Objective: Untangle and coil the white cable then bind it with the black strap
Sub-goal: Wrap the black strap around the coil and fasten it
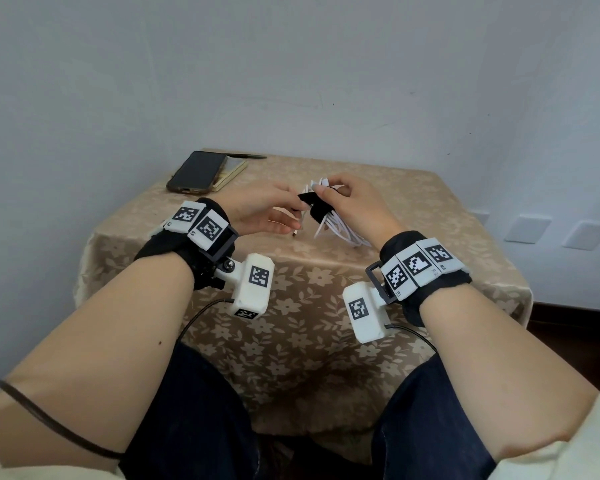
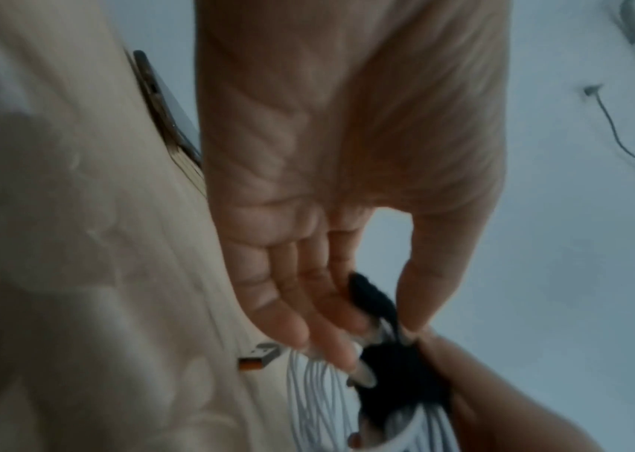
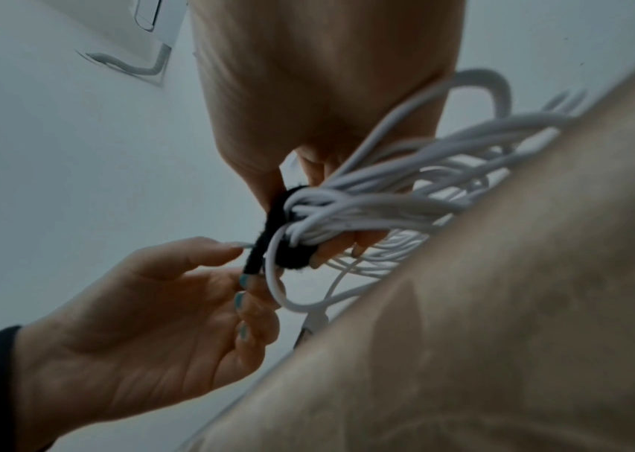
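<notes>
The white cable (image 1: 340, 230) is gathered into a bundle of loops (image 3: 385, 198) held just above the table. My right hand (image 1: 347, 199) grips the bundle at its middle, where the black strap (image 1: 317, 211) wraps round it (image 3: 288, 253). My left hand (image 1: 267, 209) pinches the strap's free end (image 1: 307, 197) between thumb and forefinger (image 2: 369, 293), its other fingers straight. The cable's USB plug (image 2: 259, 356) hangs near the cloth below my left fingers.
The small table wears a beige flowered cloth (image 1: 291, 289). At its far left corner a dark phone (image 1: 196, 172) lies on a yellow notepad (image 1: 231, 173) with a pen (image 1: 246, 156) behind. Grey walls close in behind and to the left.
</notes>
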